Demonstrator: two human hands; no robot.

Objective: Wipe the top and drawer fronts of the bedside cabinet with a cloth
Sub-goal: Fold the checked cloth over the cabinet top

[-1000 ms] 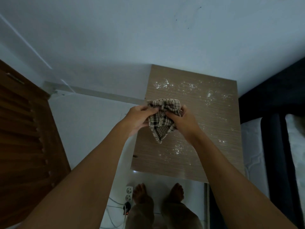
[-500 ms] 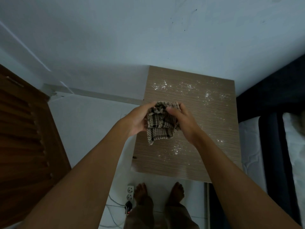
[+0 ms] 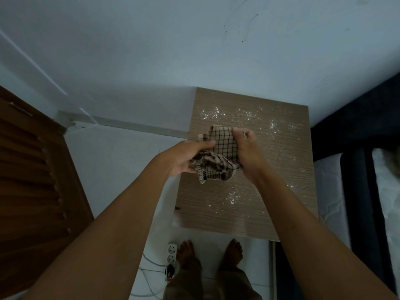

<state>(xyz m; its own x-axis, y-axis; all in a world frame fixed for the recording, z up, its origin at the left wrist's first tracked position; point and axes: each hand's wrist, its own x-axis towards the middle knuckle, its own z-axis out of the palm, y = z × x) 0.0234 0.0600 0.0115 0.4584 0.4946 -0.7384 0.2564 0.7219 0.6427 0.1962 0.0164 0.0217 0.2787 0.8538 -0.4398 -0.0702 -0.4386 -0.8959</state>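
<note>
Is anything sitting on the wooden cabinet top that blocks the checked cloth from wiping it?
Nothing visible does. The left hand and right hand hold the beige black-checked cloth over the brown wood-grain cabinet top, which carries only scattered white powder specks.

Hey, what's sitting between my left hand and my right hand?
The checked cloth, held by left hand and right hand over the cabinet top, head view.

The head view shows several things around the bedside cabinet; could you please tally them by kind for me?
Hands: 2, left hand and right hand, each with a grip on the cloth
Checked cloth: 1
Bedside cabinet: 1
Bare feet: 2, left foot and right foot
Power strip: 1
Louvred door: 1
Total: 8
</note>
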